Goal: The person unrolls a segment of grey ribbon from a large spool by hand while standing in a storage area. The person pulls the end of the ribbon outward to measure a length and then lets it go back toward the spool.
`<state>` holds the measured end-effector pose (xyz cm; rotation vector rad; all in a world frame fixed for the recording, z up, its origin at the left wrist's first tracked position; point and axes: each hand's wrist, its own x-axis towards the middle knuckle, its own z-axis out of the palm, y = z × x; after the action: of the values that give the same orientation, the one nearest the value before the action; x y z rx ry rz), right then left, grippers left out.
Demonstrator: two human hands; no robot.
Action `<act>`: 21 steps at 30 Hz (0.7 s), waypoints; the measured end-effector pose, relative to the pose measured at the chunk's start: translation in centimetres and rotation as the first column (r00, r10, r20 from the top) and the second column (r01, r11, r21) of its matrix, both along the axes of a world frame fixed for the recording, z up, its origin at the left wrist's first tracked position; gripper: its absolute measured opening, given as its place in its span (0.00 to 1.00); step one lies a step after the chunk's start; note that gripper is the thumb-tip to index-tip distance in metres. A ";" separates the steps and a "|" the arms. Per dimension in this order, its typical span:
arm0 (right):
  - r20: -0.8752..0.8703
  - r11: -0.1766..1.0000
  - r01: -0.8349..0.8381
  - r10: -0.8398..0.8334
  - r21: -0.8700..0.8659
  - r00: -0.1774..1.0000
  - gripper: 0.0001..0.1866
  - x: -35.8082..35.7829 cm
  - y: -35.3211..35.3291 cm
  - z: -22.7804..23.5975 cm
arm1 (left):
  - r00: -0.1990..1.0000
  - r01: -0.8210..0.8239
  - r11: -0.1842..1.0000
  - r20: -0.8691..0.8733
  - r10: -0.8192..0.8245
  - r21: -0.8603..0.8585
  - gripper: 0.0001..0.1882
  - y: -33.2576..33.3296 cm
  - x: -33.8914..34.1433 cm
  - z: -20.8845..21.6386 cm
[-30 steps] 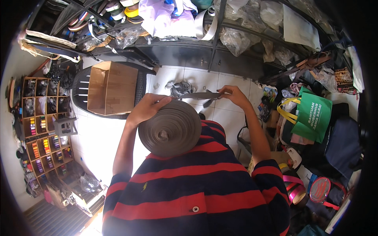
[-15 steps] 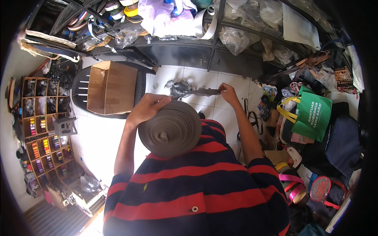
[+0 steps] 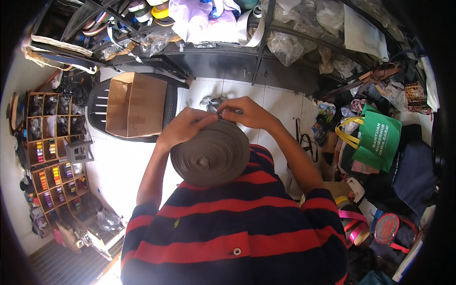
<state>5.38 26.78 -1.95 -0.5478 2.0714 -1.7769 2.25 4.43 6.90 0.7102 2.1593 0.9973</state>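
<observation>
A large, tightly wound roll of grey webbing [image 3: 211, 154] rests against my striped shirt. My left hand [image 3: 186, 127] grips the roll's far left edge, its thumb and fingers at the top rim. Close beside it, my right hand [image 3: 248, 113] is bent in over the far rim, fingers pinched on the webbing where it leaves the roll. The fingertips of both hands nearly meet there. Beyond them, loose coils of grey webbing [image 3: 209, 101] lie on the white tiled floor, partly hidden by my right hand.
An open cardboard box [image 3: 147, 107] sits on a dark plastic chair [image 3: 97, 114] at the far left. Dark shelves [image 3: 213, 64] packed with rolls and plastic bags line the back. Wooden cubbies of thread spools [image 3: 57, 142] stand left. A green bag [image 3: 377, 142] and ribbon rolls lie right.
My right hand has come in from the right, where it held the webbing stretched out, to the roll's far rim beside my left hand. The roll has shifted slightly right.
</observation>
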 end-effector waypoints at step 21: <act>0.194 0.801 0.593 -0.570 -0.084 0.798 0.20 9.0 -4.9 0.3 | 0.926 -0.376 0.926 0.038 0.375 0.035 0.18 -3.3 -0.3 -2.9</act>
<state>14.40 21.88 -1.63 0.2469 2.1516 -2.2198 1.93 1.14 4.04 0.2967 2.3024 1.2415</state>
